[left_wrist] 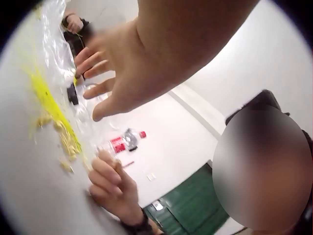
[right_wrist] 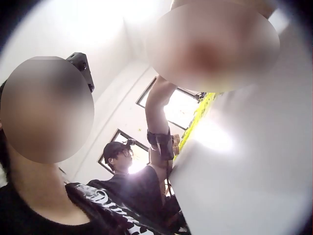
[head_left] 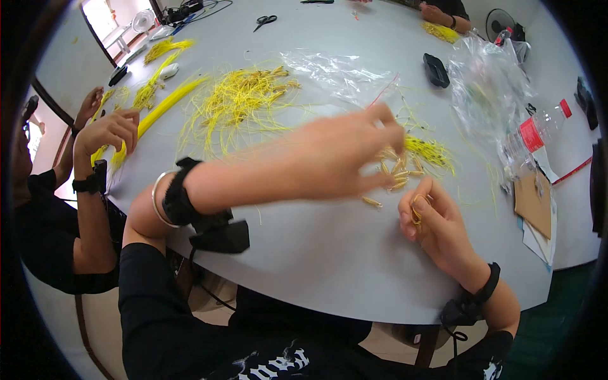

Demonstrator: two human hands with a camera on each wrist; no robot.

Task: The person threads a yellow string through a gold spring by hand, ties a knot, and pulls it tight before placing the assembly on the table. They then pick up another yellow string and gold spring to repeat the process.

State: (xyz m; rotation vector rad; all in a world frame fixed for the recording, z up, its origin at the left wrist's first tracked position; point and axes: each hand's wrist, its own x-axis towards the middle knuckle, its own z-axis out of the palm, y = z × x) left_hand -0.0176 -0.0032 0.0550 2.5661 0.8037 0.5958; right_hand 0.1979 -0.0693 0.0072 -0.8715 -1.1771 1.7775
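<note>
My left hand point(head_left: 345, 152) reaches across the table, blurred in the head view, above small gold-coloured ribbed pieces point(head_left: 399, 174). Its fingers are loosely spread with nothing visible between them; the left wrist view shows the same hand point(left_wrist: 122, 68) with fingers apart. Near the table's front right, my right hand point(head_left: 437, 221) pinches a small gold-coloured looped piece point(head_left: 416, 212) between thumb and fingers. One gold piece point(head_left: 372, 202) lies alone just left of that hand. A bundle of yellow strands point(head_left: 427, 152) lies behind the gold pieces. In the right wrist view the right hand is blurred out.
A large tangle of yellow strands point(head_left: 244, 95) and a clear plastic sheet point(head_left: 342, 76) lie farther back. On the right are a bottle point(head_left: 535, 133), a plastic bag point(head_left: 487, 82) and cardboard point(head_left: 533, 202). Scissors point(head_left: 265, 23) lie at the far side. Another person's hand point(head_left: 111, 133) is at left.
</note>
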